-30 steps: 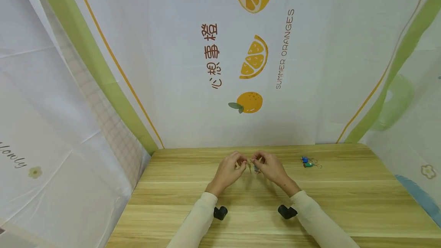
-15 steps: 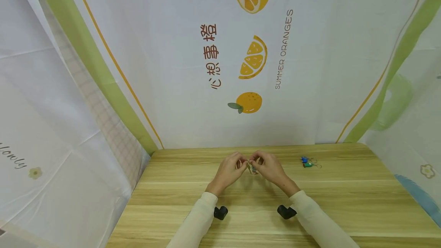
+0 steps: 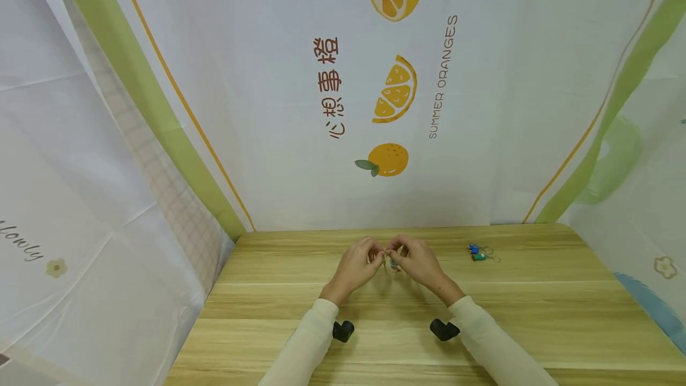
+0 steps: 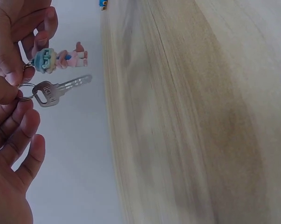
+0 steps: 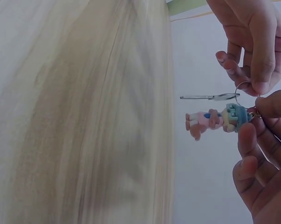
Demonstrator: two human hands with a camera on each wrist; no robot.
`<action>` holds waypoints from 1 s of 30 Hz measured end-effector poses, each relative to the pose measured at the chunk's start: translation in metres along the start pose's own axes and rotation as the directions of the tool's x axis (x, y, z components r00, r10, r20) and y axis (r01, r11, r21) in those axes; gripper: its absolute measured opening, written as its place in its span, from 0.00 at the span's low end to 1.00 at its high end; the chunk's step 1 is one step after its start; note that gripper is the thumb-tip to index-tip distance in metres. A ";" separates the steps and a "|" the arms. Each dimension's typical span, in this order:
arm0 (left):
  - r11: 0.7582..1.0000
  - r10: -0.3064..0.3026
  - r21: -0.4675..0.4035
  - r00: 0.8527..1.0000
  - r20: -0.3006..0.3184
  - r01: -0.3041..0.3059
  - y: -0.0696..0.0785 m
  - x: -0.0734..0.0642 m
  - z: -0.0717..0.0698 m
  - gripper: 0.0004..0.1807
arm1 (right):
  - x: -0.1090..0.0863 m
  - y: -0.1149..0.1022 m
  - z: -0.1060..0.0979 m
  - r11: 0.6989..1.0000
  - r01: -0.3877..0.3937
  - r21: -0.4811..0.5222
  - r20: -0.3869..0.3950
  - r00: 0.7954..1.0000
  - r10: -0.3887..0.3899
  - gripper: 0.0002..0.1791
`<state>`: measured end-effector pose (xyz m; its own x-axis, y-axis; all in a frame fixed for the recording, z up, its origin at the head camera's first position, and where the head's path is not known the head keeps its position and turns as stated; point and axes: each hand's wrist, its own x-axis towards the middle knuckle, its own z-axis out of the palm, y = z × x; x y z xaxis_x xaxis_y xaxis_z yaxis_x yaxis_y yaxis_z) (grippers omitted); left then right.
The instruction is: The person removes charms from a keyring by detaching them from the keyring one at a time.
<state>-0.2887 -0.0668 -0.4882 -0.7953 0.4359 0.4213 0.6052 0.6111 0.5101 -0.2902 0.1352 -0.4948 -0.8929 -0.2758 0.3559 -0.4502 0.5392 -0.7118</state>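
Over the back of the table, my left hand [image 3: 356, 264] pinches a thin metal key ring [image 4: 24, 91] between thumb and finger. A silver key [image 4: 51, 93] hangs from that ring. My right hand [image 3: 420, 260] pinches the small metal link at the top of a figurine keychain [image 5: 217, 119], a little doll with a teal hat and pink clothes. Figurine and key dangle side by side, and the fingertips of both hands nearly meet. Whether the ring and the figurine's link are joined is hidden behind the fingers.
Two more keychains lie at the back right of the wooden table [image 3: 396, 314]: a blue one [image 3: 474, 248] and a green one [image 3: 479, 257], each with a metal ring. A white printed cloth [image 3: 300, 183] hangs behind the table. Black angled pieces [image 3: 343, 331] sit by both wrists.
Both hands stay in nearly the same place, the right fingertips slightly farther left. The key and figurine have swung a little between them.
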 end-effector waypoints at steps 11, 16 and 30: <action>1.000 0.022 -0.001 0.999 -0.048 -0.022 -0.003 0.000 0.001 0.04 | 0.000 0.003 -0.001 0.997 -0.073 0.012 0.015 0.997 0.073 0.05; 0.999 0.033 -0.027 0.997 -0.066 -0.034 -0.001 -0.001 0.000 0.03 | -0.001 0.005 0.000 0.992 -0.115 0.050 0.031 0.993 0.114 0.08; 0.999 0.020 -0.034 0.998 -0.058 -0.023 -0.004 -0.002 0.002 0.04 | -0.002 0.003 -0.003 0.993 -0.100 0.062 0.002 0.995 0.100 0.08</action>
<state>-0.2895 -0.0688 -0.4919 -0.7793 0.4091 0.4746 0.6238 0.5780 0.5261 -0.2900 0.1400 -0.4955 -0.9335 -0.2223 0.2815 -0.3575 0.5137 -0.7799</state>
